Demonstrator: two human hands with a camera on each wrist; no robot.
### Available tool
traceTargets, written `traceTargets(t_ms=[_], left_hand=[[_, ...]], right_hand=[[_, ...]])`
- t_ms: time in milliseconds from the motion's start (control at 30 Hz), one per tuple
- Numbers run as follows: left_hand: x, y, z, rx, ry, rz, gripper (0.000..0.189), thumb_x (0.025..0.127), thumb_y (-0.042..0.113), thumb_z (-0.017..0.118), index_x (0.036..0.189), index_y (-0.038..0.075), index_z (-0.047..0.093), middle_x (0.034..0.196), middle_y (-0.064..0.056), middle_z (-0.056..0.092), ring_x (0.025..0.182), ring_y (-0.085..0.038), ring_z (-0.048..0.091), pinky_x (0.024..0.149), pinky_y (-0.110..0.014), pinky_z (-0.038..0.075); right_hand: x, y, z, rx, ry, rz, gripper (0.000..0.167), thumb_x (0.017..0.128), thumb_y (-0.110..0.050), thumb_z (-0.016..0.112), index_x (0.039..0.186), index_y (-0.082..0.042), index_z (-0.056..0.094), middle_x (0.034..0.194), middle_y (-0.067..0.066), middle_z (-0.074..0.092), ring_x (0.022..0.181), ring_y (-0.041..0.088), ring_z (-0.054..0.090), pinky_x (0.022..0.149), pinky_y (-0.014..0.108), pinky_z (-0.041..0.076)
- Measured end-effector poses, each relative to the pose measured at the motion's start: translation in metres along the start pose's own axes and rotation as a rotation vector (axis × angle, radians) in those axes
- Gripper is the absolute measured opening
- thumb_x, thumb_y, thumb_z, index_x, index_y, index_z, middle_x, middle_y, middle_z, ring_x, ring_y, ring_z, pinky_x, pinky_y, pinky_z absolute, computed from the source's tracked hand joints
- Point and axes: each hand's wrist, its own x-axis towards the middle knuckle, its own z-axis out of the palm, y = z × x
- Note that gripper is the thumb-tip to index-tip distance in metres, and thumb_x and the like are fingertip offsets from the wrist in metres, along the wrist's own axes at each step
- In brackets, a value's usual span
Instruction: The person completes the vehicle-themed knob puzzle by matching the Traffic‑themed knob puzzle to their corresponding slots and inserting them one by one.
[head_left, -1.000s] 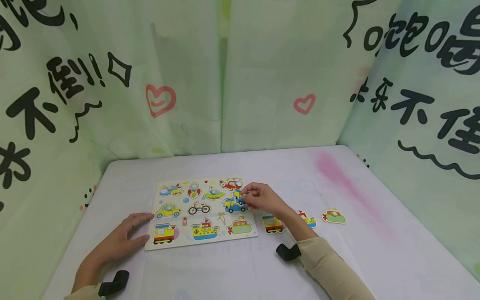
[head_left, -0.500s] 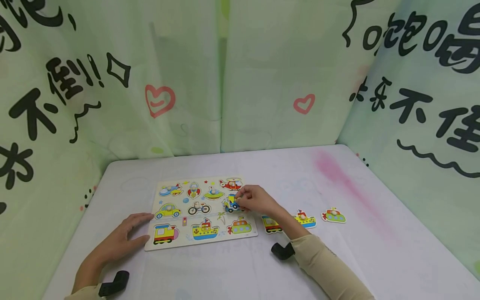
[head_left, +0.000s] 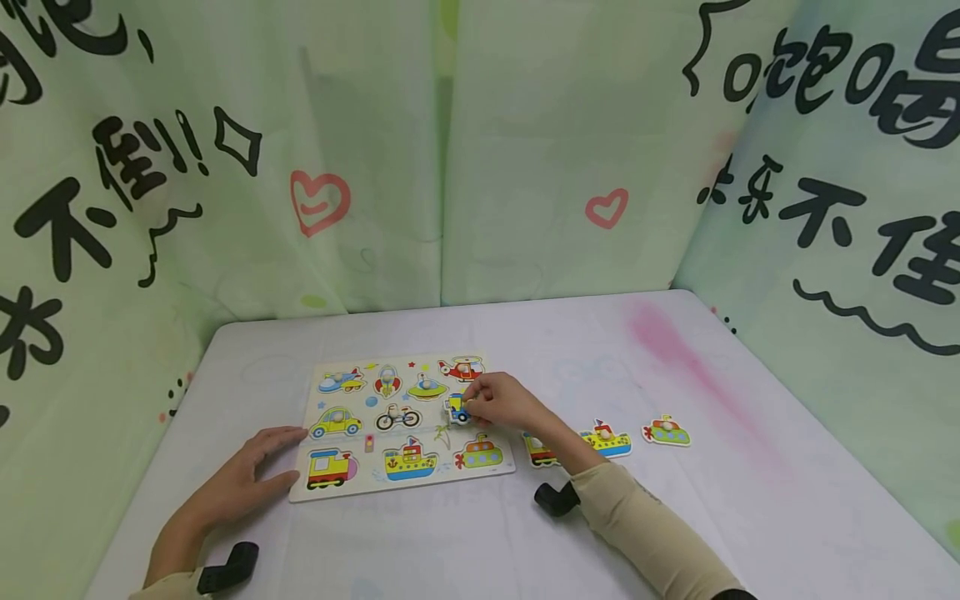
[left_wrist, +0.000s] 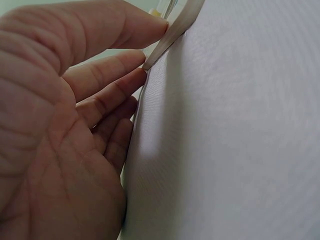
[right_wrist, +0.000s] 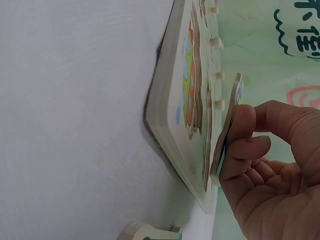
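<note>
My right hand (head_left: 501, 401) pinches a blue and yellow truck puzzle piece (head_left: 456, 409) over the right side of the puzzle board (head_left: 360, 489). In the right wrist view, thumb and finger hold that thin wooden truck piece (right_wrist: 228, 125) tilted, close over the board's face (right_wrist: 187, 147). Part of the piece is hidden behind the fingers. My left hand (head_left: 243, 477) rests at the board's left edge, thumb and fingers spread. The left wrist view has the thumb and fingertips of the left hand (left_wrist: 75, 105) right at the board's edge (left_wrist: 175, 30).
Right of the board lie a train piece (head_left: 538, 451), partly behind the right forearm, a ship piece (head_left: 613, 440) and a submarine piece (head_left: 667, 432). Several knobbed pieces, such as the car (head_left: 337, 422), sit in the board. Printed curtains (head_left: 525, 167) surround the white table (head_left: 420, 550).
My right hand has moved left with the truck piece, which has turned and now overlaps the truck picture on the board. The left hand has stayed put.
</note>
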Motion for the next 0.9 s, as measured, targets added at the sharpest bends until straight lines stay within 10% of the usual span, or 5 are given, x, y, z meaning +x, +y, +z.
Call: traceTargets(t_ms=[900], left_hand=[[0.0007,-0.0011,0.0004,0.001,-0.002,0.008,0.056,0.091,0.015,0.076,0.141,0.004,0.056,0.145,-0.024,0.049,0.137,-0.049,0.04,0.108,-0.072,0.032]], right_hand=[[0.0058,0.0013,0.0097,-0.065,0.045,0.066,0.005,0.094,-0.005,0.064,0.096,-0.002,0.067,0.069,0.003,0.065,0.059,0.012,0.061,0.059,0.023,0.049]])
